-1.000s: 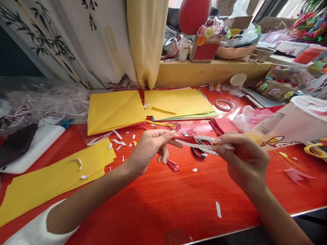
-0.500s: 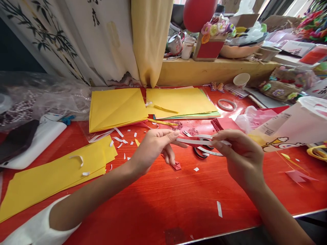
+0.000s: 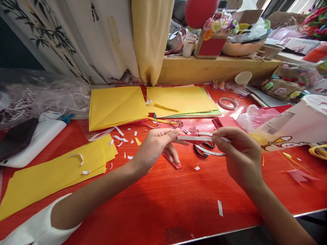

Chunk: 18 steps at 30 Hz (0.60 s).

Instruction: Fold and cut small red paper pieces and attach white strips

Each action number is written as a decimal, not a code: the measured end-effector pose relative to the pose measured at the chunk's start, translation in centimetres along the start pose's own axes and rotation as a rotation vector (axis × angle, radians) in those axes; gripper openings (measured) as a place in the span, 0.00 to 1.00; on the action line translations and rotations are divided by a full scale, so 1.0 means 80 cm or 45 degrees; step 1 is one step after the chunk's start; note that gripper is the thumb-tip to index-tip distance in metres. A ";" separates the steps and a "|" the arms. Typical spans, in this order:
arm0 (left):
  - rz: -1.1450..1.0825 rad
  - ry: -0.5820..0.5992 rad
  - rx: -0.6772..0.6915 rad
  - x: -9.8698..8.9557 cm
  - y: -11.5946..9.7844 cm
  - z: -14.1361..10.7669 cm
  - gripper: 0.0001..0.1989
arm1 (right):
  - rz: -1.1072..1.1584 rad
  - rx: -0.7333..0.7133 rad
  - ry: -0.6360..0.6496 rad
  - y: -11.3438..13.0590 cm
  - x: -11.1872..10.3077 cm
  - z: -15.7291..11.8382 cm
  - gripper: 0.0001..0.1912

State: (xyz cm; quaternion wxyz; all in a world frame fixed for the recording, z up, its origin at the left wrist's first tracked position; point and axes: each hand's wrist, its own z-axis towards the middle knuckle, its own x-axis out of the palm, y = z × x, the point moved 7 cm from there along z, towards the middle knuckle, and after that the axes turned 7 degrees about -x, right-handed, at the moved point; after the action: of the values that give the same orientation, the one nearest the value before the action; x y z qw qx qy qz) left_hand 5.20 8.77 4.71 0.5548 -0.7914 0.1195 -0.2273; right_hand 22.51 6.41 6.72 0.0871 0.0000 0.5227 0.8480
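Note:
My left hand (image 3: pixel 153 146) pinches a folded red paper piece (image 3: pixel 176 165) whose pointed end shows below the fingers. Along the paper's upper edge runs a white tape strip (image 3: pixel 194 138), stretched level between both hands. At its other end, my right hand (image 3: pixel 241 153) grips the strip between thumb and forefinger, and a curl of it loops around beyond the fingertips. Just behind the strip lie black-handled scissors (image 3: pixel 200 152) on the red table, partly covered by the paper and the loop. How far the red paper reaches into the right fingers is hidden.
Yellow paper stacks (image 3: pixel 117 107) lie at the back, with cut yellow sheets (image 3: pixel 58 166) at left. White scraps (image 3: pixel 119 138) are scattered about. A tape roll (image 3: pixel 228 103) sits at back right. A white paper cup (image 3: pixel 293 127) lies tilted beside my right hand.
The white strip now lies straighter and flatter along the red paper. More of the red paper's pointed end shows under my left fingers. Both hands stay nearly in place.

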 end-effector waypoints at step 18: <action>-0.048 0.005 0.033 -0.002 0.002 0.002 0.16 | 0.189 -0.041 -0.034 -0.002 -0.001 0.000 0.06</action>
State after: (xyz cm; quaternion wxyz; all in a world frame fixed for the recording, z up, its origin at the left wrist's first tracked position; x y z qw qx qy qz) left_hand 5.13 8.92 4.51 0.5603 -0.7858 0.1028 -0.2408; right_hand 22.61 6.50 6.56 0.0311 0.0487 0.5063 0.8604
